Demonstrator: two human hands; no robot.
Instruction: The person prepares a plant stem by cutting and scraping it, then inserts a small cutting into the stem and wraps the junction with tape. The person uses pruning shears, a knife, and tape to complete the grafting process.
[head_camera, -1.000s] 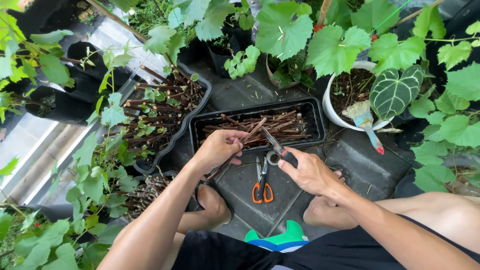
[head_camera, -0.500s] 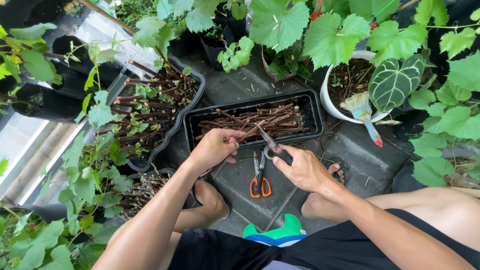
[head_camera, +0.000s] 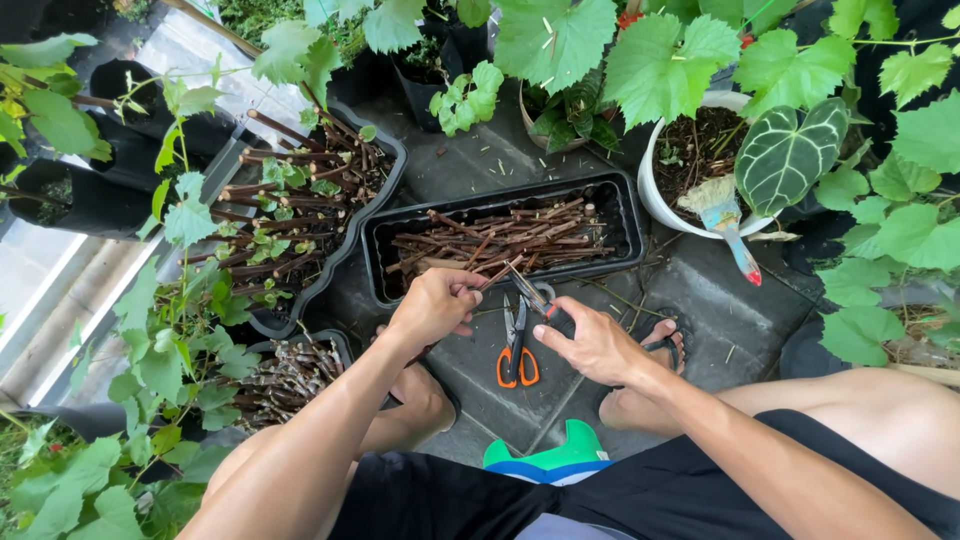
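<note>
Cutting (head_camera: 487, 277): 1 brown stick, held at its near end in my left hand (head_camera: 437, 305), fingers closed round it, just in front of the black tray (head_camera: 628, 208).

Knife (head_camera: 535, 297): 1, dark handle in my right hand (head_camera: 592, 345), fingers wrapped shut on it, blade tip up against the cutting's end; I cannot tell whether it bites.

Tray: 1, long, black, filled with a loose heap of brown sticks (head_camera: 510, 238), lying on the paved floor (head_camera: 730, 320).

Scissors (head_camera: 517, 350): 1 pair, orange handles, blades closed, flat on the floor between my 2 hands.

Trough (head_camera: 385, 170): 1, dark, left of the tray, stuck with upright sticks bearing small green leaves.

Pot (head_camera: 655, 195): 1, white, round, right of the tray, soil inside, with a large veined dark leaf (head_camera: 790, 155).

Brush (head_camera: 725, 215): 1, pale bristles, red-tipped handle, leaning over the pot's rim.

Feet: 2, in sandals, on the floor either side of the scissors.
</note>
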